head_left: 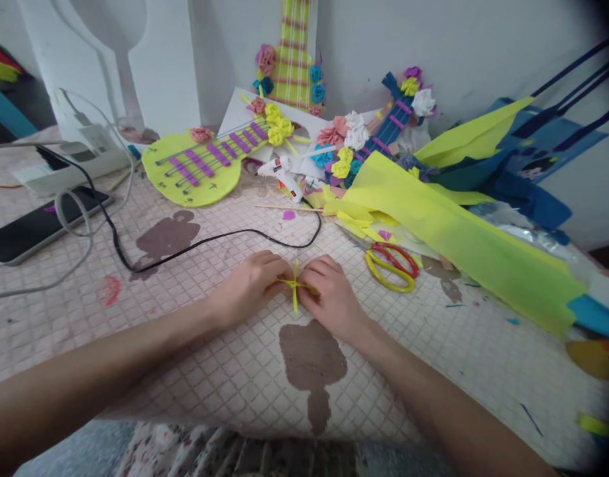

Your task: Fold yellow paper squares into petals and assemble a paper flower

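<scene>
Near the middle of the patterned tablecloth, a small yellow paper piece (pixel 295 285) with narrow crossing strips is pinched from both sides. My left hand (pixel 254 285) holds its left end, fingers pressed together. At its other end, my right hand (pixel 332 291) grips it with thumb and fingers closed. One strip points up and one points down between the hands. Scissors (pixel 391 265) with red and yellow handles lie right of my right hand. Beyond the hands, a white glue gun (pixel 284 177) rests among paper scraps.
A yellow paper guitar (pixel 195 185) lies behind left, a blue flowered one (pixel 396 126) behind right. Long yellow-green paper (pixel 463 238) stretches across the right. A black cable (pixel 224 233) crosses behind my hands. A phone (pixel 40 225) and power strip (pixel 70 165) sit left.
</scene>
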Available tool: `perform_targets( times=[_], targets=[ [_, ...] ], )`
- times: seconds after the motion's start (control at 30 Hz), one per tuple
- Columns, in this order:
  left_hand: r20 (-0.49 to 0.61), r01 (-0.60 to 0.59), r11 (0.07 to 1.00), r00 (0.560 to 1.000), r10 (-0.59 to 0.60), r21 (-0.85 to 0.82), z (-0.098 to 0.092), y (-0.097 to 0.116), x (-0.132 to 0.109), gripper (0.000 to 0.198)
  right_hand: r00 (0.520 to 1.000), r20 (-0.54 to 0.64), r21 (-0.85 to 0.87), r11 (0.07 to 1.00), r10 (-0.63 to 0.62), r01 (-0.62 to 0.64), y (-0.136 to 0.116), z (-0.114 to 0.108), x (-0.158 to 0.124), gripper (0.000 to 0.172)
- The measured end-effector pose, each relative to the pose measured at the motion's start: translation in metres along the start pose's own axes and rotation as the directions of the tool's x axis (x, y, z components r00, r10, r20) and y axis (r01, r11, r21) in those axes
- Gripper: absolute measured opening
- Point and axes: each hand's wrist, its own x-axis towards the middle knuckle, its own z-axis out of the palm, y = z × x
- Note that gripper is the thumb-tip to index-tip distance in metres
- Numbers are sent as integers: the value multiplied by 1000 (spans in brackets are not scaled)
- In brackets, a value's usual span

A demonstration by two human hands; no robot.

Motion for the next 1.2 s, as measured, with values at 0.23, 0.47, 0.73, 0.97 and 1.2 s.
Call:
perform_targets(
  times=[0.23, 0.47, 0.73, 0.97, 1.2],
  targets=[
    [-7, 58, 947, 998, -59, 316, 4, 20, -2, 5, 999, -25, -63, 998, 21, -22, -4, 3, -1, 11],
    [3, 8, 916, 1000, -10, 400, 6, 19, -2, 15, 999, -26, -71, 997, 32, -33, -5, 4, 0, 13],
    [48, -55, 911, 998, 38, 408, 3, 12, -1, 18, 1000, 11, -87, 996, -4, 5, -4, -5, 0, 16],
    [63, -160, 944, 987, 148, 289, -6, 5, 5, 22, 995, 0, -85, 991, -103, 103, 3, -6, 3, 15],
    [51, -49, 951, 998, 35, 306, 0, 8, 3, 12, 999, -34, -56, 998, -24, 22, 6, 1, 3, 15]
  ],
)
